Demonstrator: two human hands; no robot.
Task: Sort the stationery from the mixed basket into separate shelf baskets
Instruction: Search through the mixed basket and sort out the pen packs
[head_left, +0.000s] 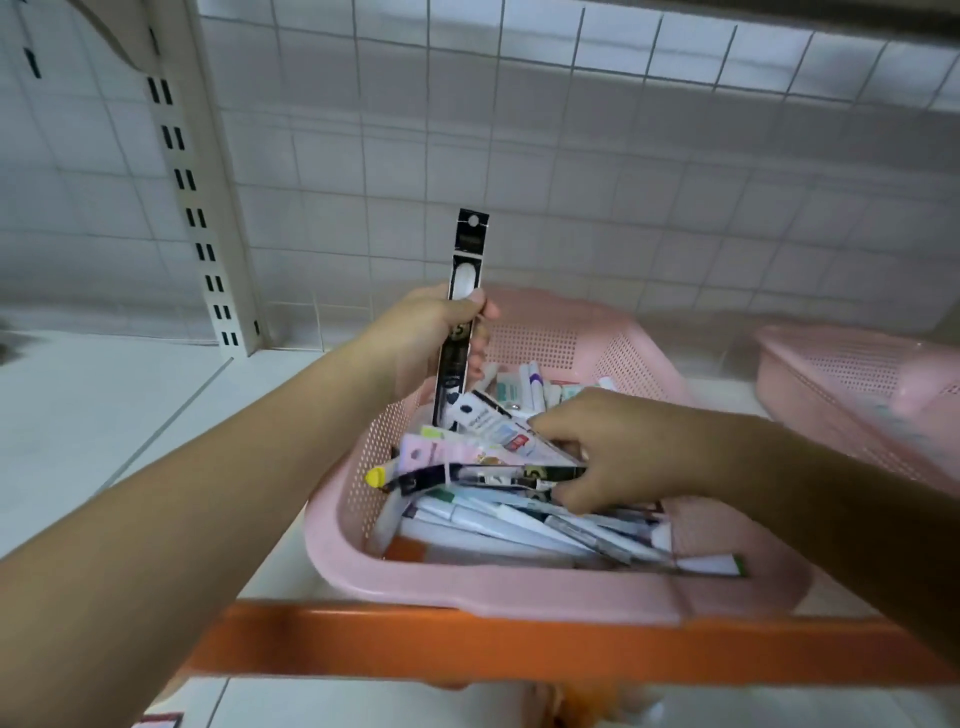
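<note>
- Mixed basket (519, 592): pink, perforated, standing on the white shelf (104, 415) just behind its orange front edge (467, 644). It is full of pens, markers and carded packs lying crosswise on one another.
- Black pack (464, 270): a long, narrow carded pack held upright over the basket's 11 o'clock corner, hang-hole end uppermost.
- Left hand (431, 332): closed round the middle of the black pack, with the thumb across its face.
- Second black pack (467, 475): the same pattern, lying roughly level across the top of the heap from 9 towards 3 o'clock.
- Right hand (623, 457): reaching in from 3 o'clock, with thumb and fingers pinching the near end of the second black pack.
- Step in hand, as judged: gathering like packs. Lift the second pack clear along its length so the loose pens beneath are not dragged out, then stack it on the first before carrying both.
- Second basket (831, 374): pink, at 2 o'clock, apart from the first; a likely destination.
- Writing: both black packs bear a large numeral, apparently a 5. The smaller print and the labels on the pale packs are too blurred to read.
</note>
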